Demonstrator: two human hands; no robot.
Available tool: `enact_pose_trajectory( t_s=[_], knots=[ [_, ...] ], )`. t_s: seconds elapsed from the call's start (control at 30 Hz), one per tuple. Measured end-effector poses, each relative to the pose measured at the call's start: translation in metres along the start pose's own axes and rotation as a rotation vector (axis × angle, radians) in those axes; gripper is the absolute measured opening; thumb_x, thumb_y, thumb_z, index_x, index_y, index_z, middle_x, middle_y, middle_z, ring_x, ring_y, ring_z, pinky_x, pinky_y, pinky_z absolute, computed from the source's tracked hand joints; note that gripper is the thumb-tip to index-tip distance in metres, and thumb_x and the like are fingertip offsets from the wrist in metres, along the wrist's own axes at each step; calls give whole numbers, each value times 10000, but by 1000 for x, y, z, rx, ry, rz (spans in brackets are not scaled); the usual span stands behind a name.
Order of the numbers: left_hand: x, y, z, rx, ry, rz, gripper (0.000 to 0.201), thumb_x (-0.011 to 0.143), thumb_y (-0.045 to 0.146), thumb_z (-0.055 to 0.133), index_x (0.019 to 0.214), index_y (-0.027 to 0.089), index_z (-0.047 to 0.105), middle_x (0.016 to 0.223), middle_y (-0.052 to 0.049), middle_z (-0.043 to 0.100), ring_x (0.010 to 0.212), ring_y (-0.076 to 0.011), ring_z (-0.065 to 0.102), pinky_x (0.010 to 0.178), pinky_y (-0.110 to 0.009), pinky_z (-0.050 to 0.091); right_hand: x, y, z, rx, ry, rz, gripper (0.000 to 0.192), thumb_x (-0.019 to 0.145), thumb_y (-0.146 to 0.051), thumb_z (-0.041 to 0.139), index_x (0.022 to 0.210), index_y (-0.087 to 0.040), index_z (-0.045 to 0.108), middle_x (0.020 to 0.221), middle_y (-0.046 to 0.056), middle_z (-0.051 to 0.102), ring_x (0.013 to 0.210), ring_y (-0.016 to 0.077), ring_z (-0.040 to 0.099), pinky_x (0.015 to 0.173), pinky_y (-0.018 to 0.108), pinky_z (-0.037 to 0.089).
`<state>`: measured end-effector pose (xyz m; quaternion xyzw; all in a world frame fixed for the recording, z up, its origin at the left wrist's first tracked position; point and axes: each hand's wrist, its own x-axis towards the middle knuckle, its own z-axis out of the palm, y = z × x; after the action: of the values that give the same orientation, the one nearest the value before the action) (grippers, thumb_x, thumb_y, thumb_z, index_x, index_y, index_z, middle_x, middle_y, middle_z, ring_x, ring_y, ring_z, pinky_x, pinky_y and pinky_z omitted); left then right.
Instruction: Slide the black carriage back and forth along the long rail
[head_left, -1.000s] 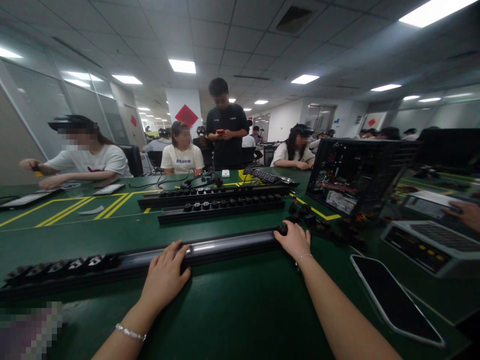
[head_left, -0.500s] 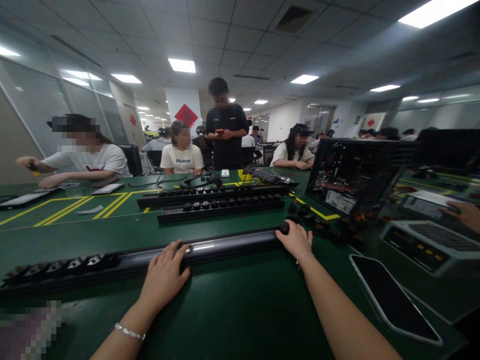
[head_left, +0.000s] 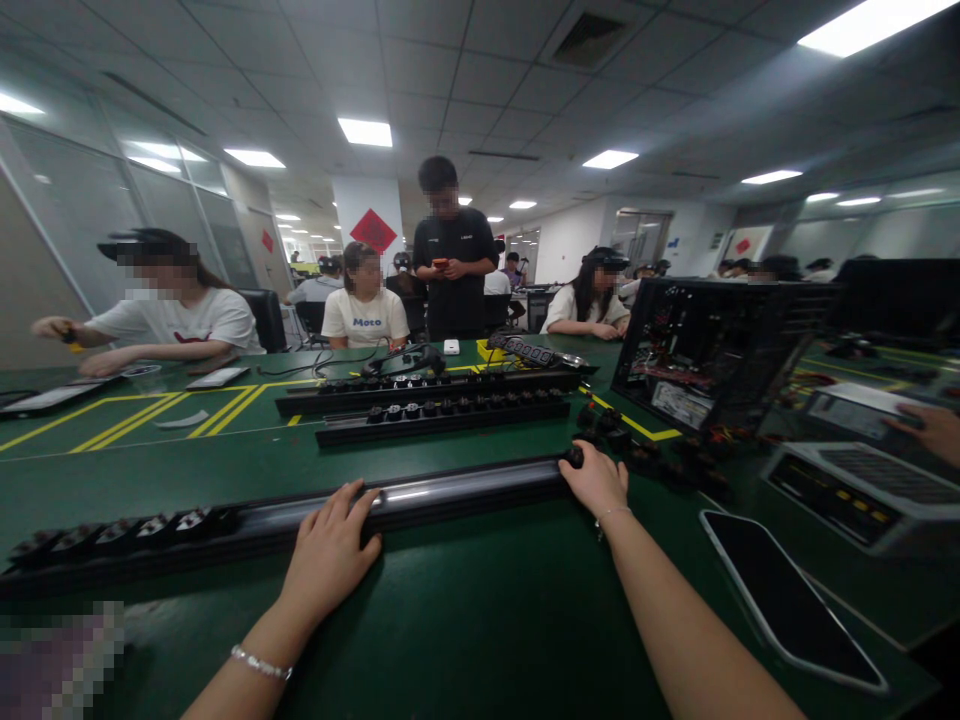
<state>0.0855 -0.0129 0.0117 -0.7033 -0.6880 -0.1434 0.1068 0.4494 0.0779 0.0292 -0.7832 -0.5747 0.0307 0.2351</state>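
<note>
A long black power strip (head_left: 420, 495), a straight glossy bar w/ a rounded top that catches ceiling light, lies across a matte green table (head_left: 465, 620); its far-left stretch carries a row of dark sockets w/ pale marks. The left hand (head_left: 326, 555) lies flat on the strip's middle part, palm down, fingers spread & relaxed, tips draped over the shiny top, not clenched; a thin beaded bracelet (head_left: 260, 664) sits on that wrist. The right hand (head_left: 598, 480) is at the strip's right end, fingers curled loosely round the end cap and a small black knob-like part there; exactly how tight the grip is can't be told, since the fingertips are hidden behind the hand. Beyond the strip, two more black socket strips (head_left: 442, 408) lie parallel, studded w/ round dark plugs. Right of the strip, a flat dark phone (head_left: 787, 600) w/ a pale rim rests face up on the table. Beyond the strip's right end stands an open PC case (head_left: 712, 345), black perforated metal w/ boards & wiring showing. Further right of the strip, another person's hand (head_left: 930, 430) rests on a grey boxy unit (head_left: 862, 490). Behind the strip, seated people in white shirts & one standing in black.
</note>
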Motion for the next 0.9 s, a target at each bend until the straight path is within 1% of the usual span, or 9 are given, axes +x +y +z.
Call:
enact_pose_trajectory(
  t_s=[0.2,0.4,0.5,0.6,0.7,0.9],
  knots=[
    [-1,-1,1,6,13,16,513,770,324,423,1280,269,440,1398,-59,393,1264,-248,359,982,-426,294,1,0,-1,-5,-7,2,468,780,-405,421,1211,-233,475,1195,71,557,1166,237,440,1035,470,168],
    [0,-1,0,6,-1,6,513,768,321,426,1278,272,445,1395,-59,398,1257,-251,373,981,-432,296,2,0,-2,14,-14,15,457,790,-381,415,1219,-234,472,1174,69,572,1151,231,456,1038,463,172],
    [0,-1,-1,2,-10,2,516,767,319,430,1281,271,445,1399,-61,394,1262,-252,366,985,-430,292,2,1,-1,19,-3,13,463,782,-382,434,1218,-232,476,1198,72,557,1186,239,423,1043,474,167],
    [0,-1,-1,10,-7,4,519,766,317,433,1282,265,445,1402,-64,389,1263,-251,364,983,-426,294,2,3,0,22,3,34,476,772,-403,447,1218,-240,477,1239,76,524,1237,256,360,1038,517,162],
    [0,0,-1,22,-1,7,519,763,309,434,1279,263,448,1400,-61,393,1260,-246,369,977,-419,302,3,4,-1,45,-17,57,484,774,-412,443,1231,-253,464,1245,73,515,1243,266,345,1015,544,202],
    [1,-1,0,23,-2,7,513,764,317,433,1274,269,450,1396,-54,399,1261,-241,369,979,-417,302,4,4,-5,59,-37,80,479,786,-394,442,1243,-254,458,1191,89,546,1185,265,414,983,500,275]
  ],
)
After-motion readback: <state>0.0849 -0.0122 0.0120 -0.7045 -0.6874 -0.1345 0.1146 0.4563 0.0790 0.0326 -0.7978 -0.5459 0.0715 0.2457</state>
